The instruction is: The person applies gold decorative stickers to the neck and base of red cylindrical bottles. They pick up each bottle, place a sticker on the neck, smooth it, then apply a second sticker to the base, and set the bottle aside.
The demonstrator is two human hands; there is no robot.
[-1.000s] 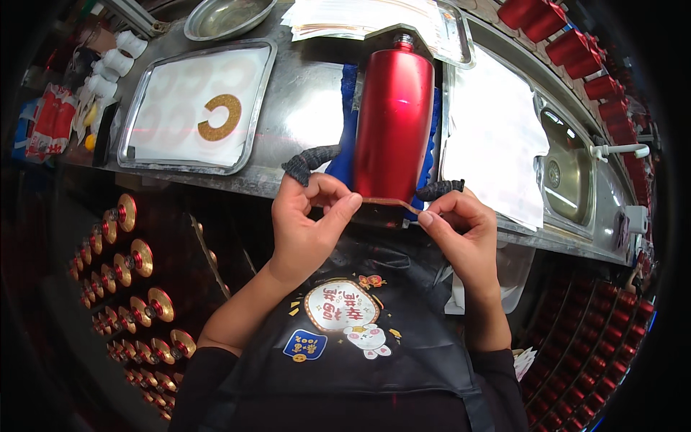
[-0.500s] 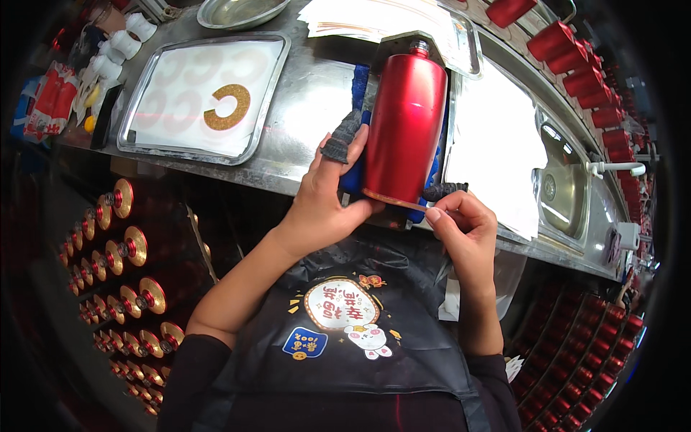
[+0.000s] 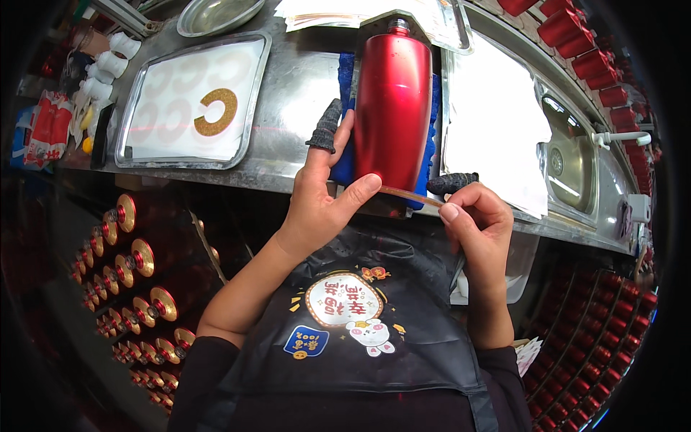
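Two bare hands work at the near edge of a long stainless steel bench [image 3: 288,108], itemised left to right. At nine o'clock, below the bench edge: rows of gold-coloured round discs [image 3: 137,259] on dark racks. At ten o'clock, on the bench: a shallow rectangular metal tray lined with white paper [image 3: 191,101], carrying one gold glitter C-shaped cut-out [image 3: 216,111]. At centre: the left hand [image 3: 324,194], a dark knitted finger cot on one raised finger, half open, fingers resting against the left side of the glossy red metal bottle [image 3: 394,108], thumb pressed at the bottle's base. The bottle lies on its side on a folded blue cloth [image 3: 344,155], silver neck pointing to twelve o'clock, base toward the person. Just beneath the base: a thin brown strip [image 3: 410,194], running from the left thumb toward the right hand. At four o'clock of the bottle: the right hand [image 3: 479,223], closed, pinching the strip's end between thumb and a cot-covered fingertip. At two o'clock: a sheet of white paper [image 3: 489,129], then a small steel sink basin [image 3: 572,162]. At the far right rim: rows of red cylinders [image 3: 583,50]. At six o'clock: a black apron with a cartoon print [image 3: 360,324].
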